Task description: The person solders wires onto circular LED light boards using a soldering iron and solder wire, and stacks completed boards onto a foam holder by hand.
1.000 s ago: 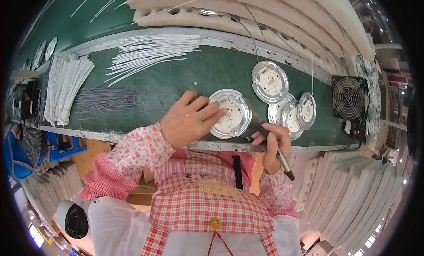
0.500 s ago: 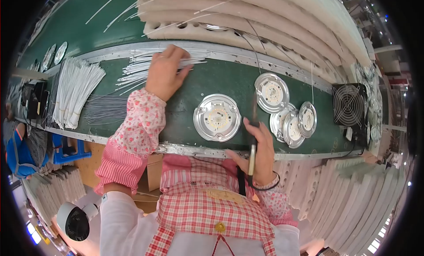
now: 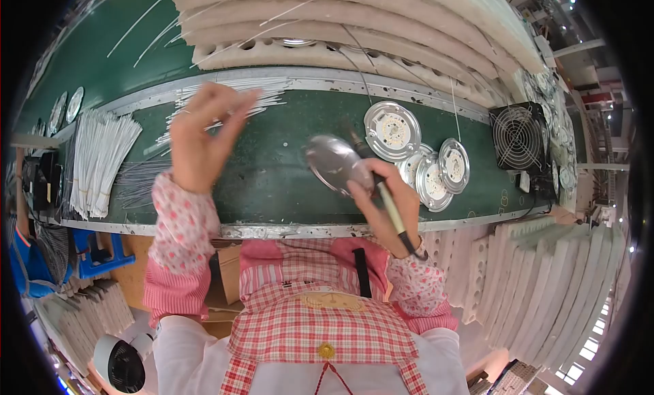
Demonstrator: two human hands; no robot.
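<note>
Care matters most at the right grip (image 3: 403, 203), where the thumb and fingers close around a pen-shaped tool (image 3: 393, 214) and seem to pinch the rim of a shiny disc (image 3: 332, 165) as well. That disc hangs tilted over the green desk (image 3: 272, 187), blurred, just left of a group of other discs (image 3: 394, 131). With two things in one hand, a firm hold on the rim looks best, keeping the tool's dark end off both disc and fingertips; a loose pinch could let the disc slip. The left grip (image 3: 197, 146) is above loose white wires (image 3: 271, 90), its fingers bent and blurred; whether they are apart or holding a wire, I cannot tell. Thin wires like these probably separate best with a light fingertip touch, away from the grey wires (image 3: 139, 178) nearby.
</note>
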